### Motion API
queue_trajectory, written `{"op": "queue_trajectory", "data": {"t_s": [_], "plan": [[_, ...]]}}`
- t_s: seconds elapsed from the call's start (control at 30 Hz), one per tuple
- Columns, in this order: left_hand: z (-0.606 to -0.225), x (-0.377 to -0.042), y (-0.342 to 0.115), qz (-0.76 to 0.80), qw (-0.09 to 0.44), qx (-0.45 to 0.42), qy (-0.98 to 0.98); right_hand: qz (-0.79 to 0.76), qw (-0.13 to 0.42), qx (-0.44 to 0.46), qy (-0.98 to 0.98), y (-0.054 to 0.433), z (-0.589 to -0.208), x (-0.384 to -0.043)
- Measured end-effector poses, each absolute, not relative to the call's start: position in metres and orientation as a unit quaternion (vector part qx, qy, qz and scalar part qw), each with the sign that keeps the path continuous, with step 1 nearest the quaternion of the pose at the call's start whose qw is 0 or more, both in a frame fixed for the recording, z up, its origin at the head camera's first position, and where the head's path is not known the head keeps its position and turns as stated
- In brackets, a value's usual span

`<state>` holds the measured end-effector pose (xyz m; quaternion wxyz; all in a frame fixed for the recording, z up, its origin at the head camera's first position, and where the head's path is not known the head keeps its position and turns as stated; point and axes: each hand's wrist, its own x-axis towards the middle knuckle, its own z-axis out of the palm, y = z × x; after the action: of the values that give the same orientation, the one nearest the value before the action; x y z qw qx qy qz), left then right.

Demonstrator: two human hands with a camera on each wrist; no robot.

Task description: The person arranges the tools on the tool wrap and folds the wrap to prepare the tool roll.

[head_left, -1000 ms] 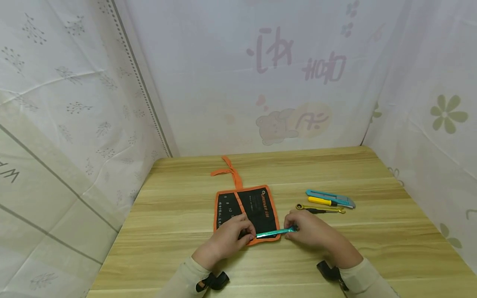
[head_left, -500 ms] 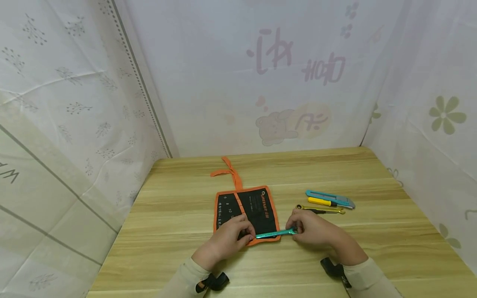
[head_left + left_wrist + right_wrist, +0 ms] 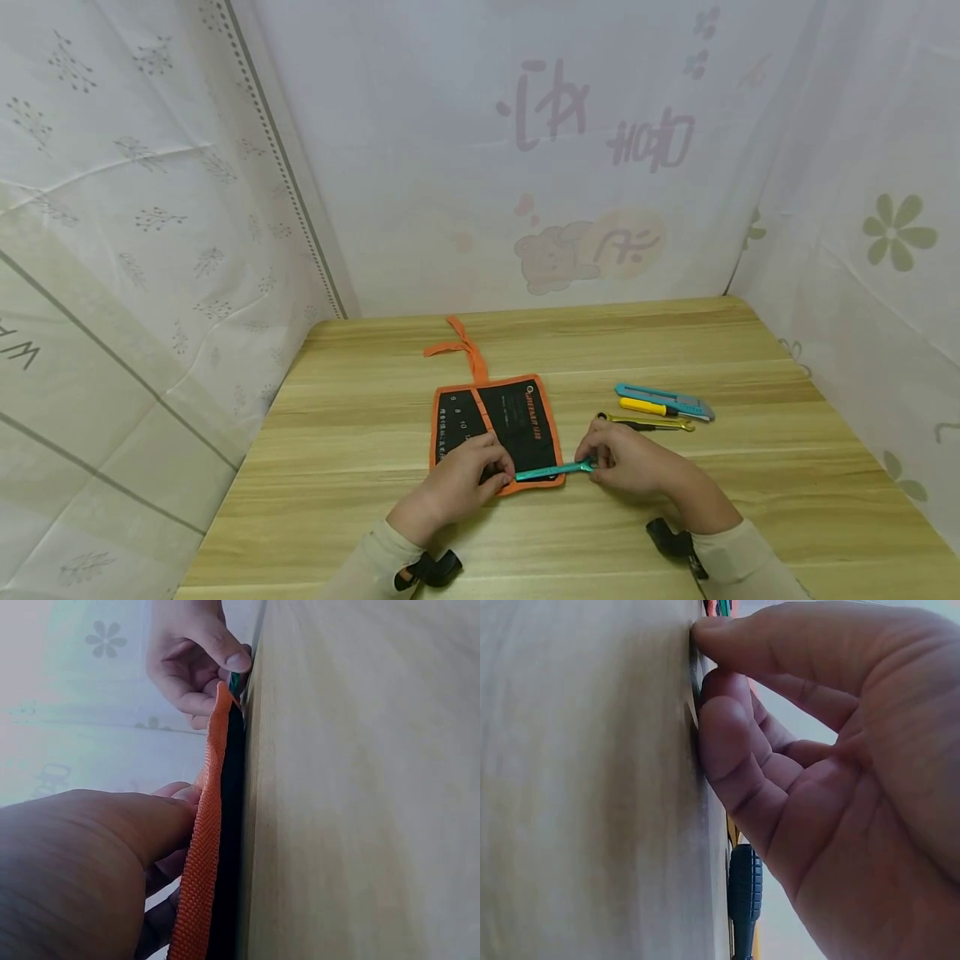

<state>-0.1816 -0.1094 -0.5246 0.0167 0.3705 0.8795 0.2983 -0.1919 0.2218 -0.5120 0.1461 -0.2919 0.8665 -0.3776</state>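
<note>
- Pale printed sheets wall the space on three sides: the back sheet (image 3: 405, 167) with faint pink lettering and a bear, the left sheet (image 3: 112, 250) with grey sprigs, the right sheet (image 3: 885, 333) with green flowers.
- The counter (image 3: 360, 400) has streaked yellowish wood grain and rounded far corners; its far edge runs along the foot of the back sheet.
- A black tool pouch (image 3: 521, 425) with orange edging lies a little left of the counter's middle, its forked orange strap (image 3: 477, 364) pointing toward the far edge.
- The right hand (image 3: 633, 462) comes in from the near edge, its fingers nearly closed, pinching the right end of the teal wrench.
- The left hand (image 3: 465, 479) lies over the pouch's near part, fingers curled; they seem to pinch the pouch at the wrench's left end, though the grip is partly hidden.
- A blue cutter (image 3: 660, 395) rests on the counter's right half.
- A golden wrench (image 3: 660, 421) lies nearer the right hand.
- The teal wrench (image 3: 547, 472) spans between the hands, across the pouch's near right corner.
- A yellow-handled tool (image 3: 641, 405) lies alongside the cutter.
- A dark ridged handle (image 3: 745, 881) sits by the golden wrench.
</note>
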Motion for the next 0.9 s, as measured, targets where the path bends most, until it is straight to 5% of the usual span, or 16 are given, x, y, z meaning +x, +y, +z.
{"op": "queue_trajectory", "data": {"t_s": [0.9], "plan": [[-0.525,-0.182,-0.107,0.294,0.001,0.366,0.883,-0.376,0.132,-0.303,0.866,0.203,-0.518,-0.189]]}}
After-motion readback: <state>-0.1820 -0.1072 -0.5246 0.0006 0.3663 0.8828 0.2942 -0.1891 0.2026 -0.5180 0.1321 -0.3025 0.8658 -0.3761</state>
